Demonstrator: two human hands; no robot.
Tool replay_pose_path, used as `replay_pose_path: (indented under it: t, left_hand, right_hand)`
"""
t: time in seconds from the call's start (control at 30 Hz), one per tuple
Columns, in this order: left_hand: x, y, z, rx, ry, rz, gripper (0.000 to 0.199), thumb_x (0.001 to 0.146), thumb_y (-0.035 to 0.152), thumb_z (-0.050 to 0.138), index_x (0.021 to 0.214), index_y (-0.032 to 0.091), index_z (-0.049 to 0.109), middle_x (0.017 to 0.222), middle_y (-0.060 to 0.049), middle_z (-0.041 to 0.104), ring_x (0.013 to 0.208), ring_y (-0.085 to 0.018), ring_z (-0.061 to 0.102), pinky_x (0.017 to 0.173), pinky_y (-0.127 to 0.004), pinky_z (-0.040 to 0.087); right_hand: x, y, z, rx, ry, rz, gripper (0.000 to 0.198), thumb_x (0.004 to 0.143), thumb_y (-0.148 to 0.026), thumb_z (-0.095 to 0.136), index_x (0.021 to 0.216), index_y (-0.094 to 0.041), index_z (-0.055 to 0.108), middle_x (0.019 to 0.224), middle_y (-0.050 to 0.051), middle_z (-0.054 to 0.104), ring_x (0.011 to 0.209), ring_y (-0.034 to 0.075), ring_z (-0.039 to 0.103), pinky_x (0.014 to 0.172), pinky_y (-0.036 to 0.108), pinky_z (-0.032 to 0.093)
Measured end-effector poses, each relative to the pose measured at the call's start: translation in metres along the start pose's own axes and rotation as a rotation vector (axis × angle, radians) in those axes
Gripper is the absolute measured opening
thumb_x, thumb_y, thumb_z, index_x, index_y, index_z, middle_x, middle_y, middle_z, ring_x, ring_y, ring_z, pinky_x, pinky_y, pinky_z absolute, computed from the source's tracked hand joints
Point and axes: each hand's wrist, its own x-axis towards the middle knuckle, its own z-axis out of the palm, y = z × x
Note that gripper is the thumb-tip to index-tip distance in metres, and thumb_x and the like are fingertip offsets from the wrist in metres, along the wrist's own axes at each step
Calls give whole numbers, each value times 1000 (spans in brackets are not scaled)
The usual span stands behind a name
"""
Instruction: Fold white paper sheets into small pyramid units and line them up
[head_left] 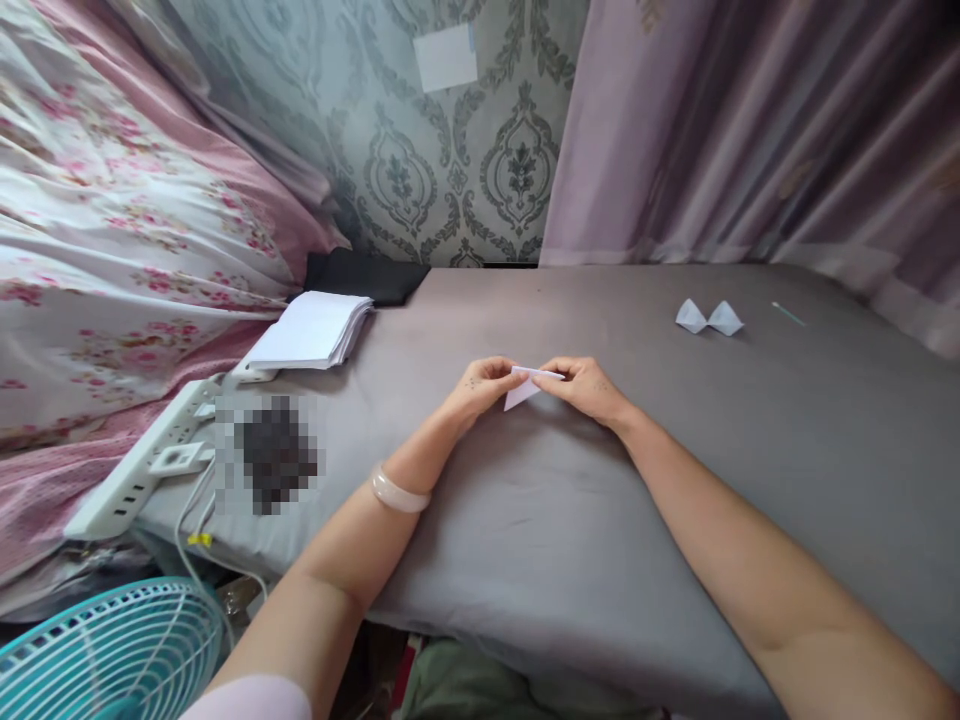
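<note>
Between my two hands, just above the grey-covered surface [525, 520], is a small folded piece of white paper [521, 394]. My left hand [484, 388] pinches its left side, with the thumb on the near face. On the other side, my right hand [589, 385] grips the right end between thumb and fingers. One pointed corner of the paper hangs down toward me. The fingertips behind the paper are partly hidden. Farther off to the right stand two small white folded paper shapes [709, 318], side by side with peaked tops.
At the back left lies a stack of white paper [311, 330] beside a black flat item [367, 277]. A white power strip [142, 460] with cables runs along the left edge. A teal fan [112, 650] stands lower left. A thin stick [789, 314] lies far right.
</note>
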Motion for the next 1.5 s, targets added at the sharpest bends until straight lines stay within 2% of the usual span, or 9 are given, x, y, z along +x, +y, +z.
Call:
replay_pose_path:
  t: [0.23,0.5,0.6,0.7,0.77,0.97,1.17,1.33,1.5]
  left_hand:
    - [2,1,6,-219,162,-37,29,58,33,82,71,12,68,69,-3,62,63,-9,52,62,-23,39]
    - [-5,8,12,-71,29,-81,23,59,29,79,62,14,62,60,0,54,57,-8,46,56,-22,35]
    - [-5,6,11,-30,39,-70,24,60,30,79,65,13,64,60,0,55,56,-7,45,55,-22,34]
    - [-2,4,10,-121,133,-74,22,60,27,80,65,12,65,60,-1,56,56,-7,48,56,-22,36]
    - [1,3,8,-188,182,-85,21,60,25,80,64,11,64,61,-1,57,57,-7,49,56,-22,37]
    - [4,4,6,-291,209,-123,21,63,22,80,64,11,63,61,-1,58,56,-6,49,56,-21,39]
    - [1,4,7,-337,187,-196,16,68,18,78,73,10,65,65,-1,59,57,-6,52,57,-21,40]
    - [2,5,6,-350,196,-168,16,69,18,78,76,9,67,64,-1,57,57,-6,51,56,-21,39]
    - [6,1,2,-382,255,-204,14,67,17,76,67,11,64,57,1,53,53,-6,45,53,-21,35]
  right_hand:
    - [4,3,3,271,180,7,36,64,-52,75,79,-20,71,59,-4,53,56,9,41,54,26,31]
    - [1,-3,3,270,206,39,35,61,-53,75,64,-20,67,50,-5,42,50,8,32,50,27,26]
    - [2,-3,7,313,226,63,43,63,-63,70,68,-20,67,55,-3,50,50,8,35,48,25,26]
    - [2,-2,11,322,212,131,57,68,-75,57,66,-19,66,63,3,59,50,9,40,46,25,24]
    - [-1,-2,16,256,189,166,61,69,-78,54,60,-18,62,60,3,58,49,10,39,45,26,22]
    - [-8,-4,27,45,165,74,50,64,-68,65,57,-19,60,46,-5,43,46,8,32,47,26,24]
    - [-5,7,26,86,155,93,45,65,-63,66,60,-18,63,49,-3,49,46,8,33,46,26,22]
    - [-5,4,24,216,92,189,49,64,-66,69,61,-17,62,53,-1,54,44,7,35,43,24,24]
    - [0,0,17,313,279,278,52,77,-67,57,72,-17,68,65,5,63,49,9,47,43,24,29]
